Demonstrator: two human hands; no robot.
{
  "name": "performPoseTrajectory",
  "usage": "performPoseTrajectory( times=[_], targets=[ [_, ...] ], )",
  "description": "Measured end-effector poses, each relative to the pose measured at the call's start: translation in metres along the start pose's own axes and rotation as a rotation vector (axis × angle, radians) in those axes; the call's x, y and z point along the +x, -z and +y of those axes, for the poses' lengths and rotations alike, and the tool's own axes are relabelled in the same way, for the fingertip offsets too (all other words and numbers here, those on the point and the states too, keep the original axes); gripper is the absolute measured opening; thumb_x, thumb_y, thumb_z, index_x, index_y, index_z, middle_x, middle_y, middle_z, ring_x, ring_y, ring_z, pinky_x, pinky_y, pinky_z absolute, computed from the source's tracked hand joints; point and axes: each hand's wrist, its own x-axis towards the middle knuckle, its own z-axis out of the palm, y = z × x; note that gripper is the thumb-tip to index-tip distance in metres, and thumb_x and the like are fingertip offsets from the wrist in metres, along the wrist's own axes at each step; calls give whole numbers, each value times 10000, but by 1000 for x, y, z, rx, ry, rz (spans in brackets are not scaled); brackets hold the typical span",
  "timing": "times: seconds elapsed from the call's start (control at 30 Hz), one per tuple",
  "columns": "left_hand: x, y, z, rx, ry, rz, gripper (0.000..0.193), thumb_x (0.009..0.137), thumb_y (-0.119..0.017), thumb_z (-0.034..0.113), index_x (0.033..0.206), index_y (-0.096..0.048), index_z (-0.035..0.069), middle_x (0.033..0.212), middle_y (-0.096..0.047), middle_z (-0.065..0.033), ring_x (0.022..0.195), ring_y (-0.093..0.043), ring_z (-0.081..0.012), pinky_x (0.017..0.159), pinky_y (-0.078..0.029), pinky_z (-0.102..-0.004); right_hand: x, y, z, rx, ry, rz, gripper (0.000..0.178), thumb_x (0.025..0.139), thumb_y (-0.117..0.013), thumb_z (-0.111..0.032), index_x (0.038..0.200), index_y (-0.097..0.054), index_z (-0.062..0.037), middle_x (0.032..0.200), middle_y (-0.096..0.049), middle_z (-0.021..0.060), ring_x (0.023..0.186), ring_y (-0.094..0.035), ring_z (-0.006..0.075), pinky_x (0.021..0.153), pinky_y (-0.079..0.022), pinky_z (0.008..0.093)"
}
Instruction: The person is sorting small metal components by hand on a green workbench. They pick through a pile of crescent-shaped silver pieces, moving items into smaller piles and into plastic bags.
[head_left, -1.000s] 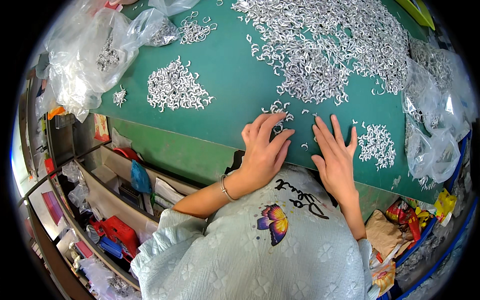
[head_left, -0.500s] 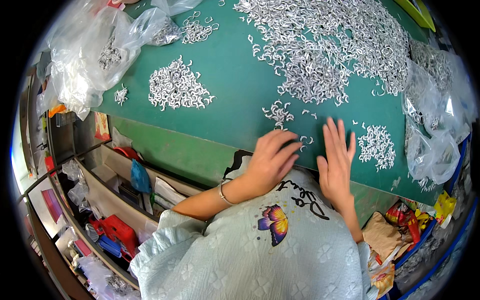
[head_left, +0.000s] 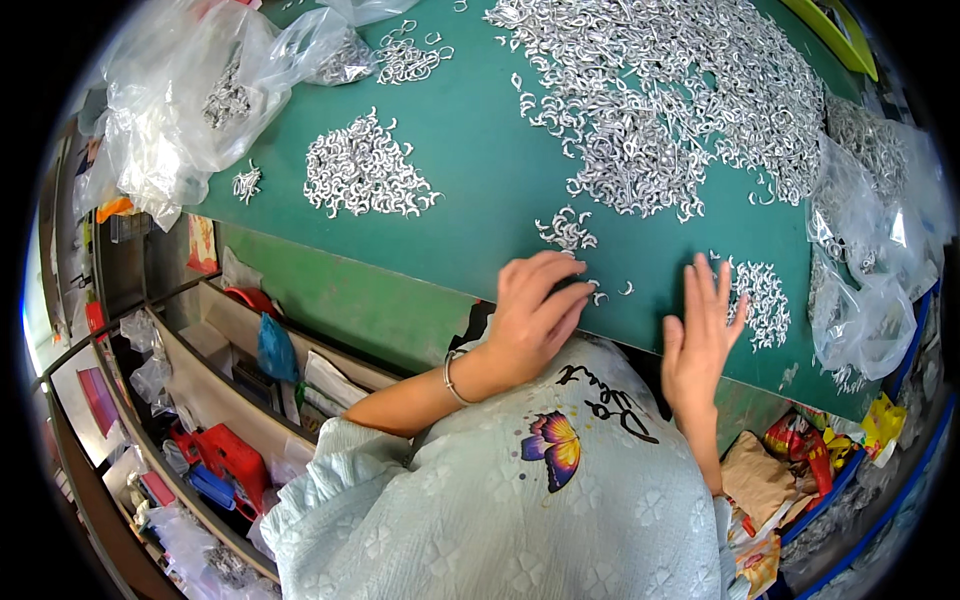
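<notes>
My left hand (head_left: 540,308) hovers over the near table edge, fingers bent and apart, with no held piece showing. Small silvery crescent-shaped metal pieces (head_left: 598,296) lie by its fingertips, partly covered by them. Just beyond it sits a little cluster of the same pieces (head_left: 568,230). My right hand (head_left: 700,335) is open and flat, fingers stretched out, beside a small heap of crescent pieces (head_left: 765,308). Its fingertips reach the heap's left side. One loose piece (head_left: 627,288) lies between the hands.
A large heap of silvery pieces (head_left: 640,110) spreads across the far green table (head_left: 470,190). Another heap (head_left: 365,170) lies at left, near a tiny cluster (head_left: 246,183). Clear plastic bags (head_left: 165,120) and a bag of metal parts (head_left: 865,290) flank them. A yellow-green tray (head_left: 840,35) stands far right.
My right hand has moved right, up to the small heap, and fewer loose pieces show between my hands. My left hand has stayed nearly in place, its fingers more bent.
</notes>
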Motion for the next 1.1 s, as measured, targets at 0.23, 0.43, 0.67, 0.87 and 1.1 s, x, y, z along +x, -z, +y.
performPoseTrajectory(
  times=[0.23, 0.43, 0.67, 0.87, 1.1],
  targets=[
    [0, 9, -1, 166, 237, -16, 390, 747, -744, 22, 1117, -630, 69, 1128, -576, -89, 1071, -539, -292, 900, -369, -404, 2, -16, -24, 147, 222, -224, 786, 790, -707, -339, 1428, -405, 5, 1551, -317, 130, 1443, -272, 322, 1128, -170, 633],
    [-9, 3, 2, 85, 154, -48, 382, 764, -731, 23, 1128, -625, 68, 1103, -576, -78, 1040, -540, -279, 899, -364, -401, 12, -21, -39, 224, 287, -208, 783, 802, -700, -267, 1447, -359, 19, 1546, -323, 153, 1441, -275, 340, 1132, -177, 617],
    [-5, 7, 3, 79, 142, -86, 352, 760, -740, 37, 1092, -630, 71, 1106, -581, -72, 1045, -542, -265, 903, -360, -398, 10, -16, -34, 203, 321, -209, 642, 824, -675, -205, 1406, -461, -42, 1522, -390, 77, 1434, -305, 319, 1105, -161, 665],
    [-15, 6, -6, 32, 121, -28, 387, 736, -780, 104, 1094, -635, 86, 1095, -579, -67, 1033, -542, -256, 880, -368, -396, -2, -15, -18, 195, 264, -129, 687, 796, -696, -218, 1405, -451, -15, 1514, -398, 104, 1435, -311, 313, 1111, -155, 666],
    [-13, 5, -1, 23, 149, -81, 501, 696, -823, 180, 1142, -619, 78, 1122, -571, -82, 1029, -539, -275, 864, -383, -397, -8, -21, -20, 301, 287, -181, 789, 768, -724, -217, 1432, -379, 33, 1545, -316, 185, 1449, -274, 338, 1133, -132, 651]
  ],
)
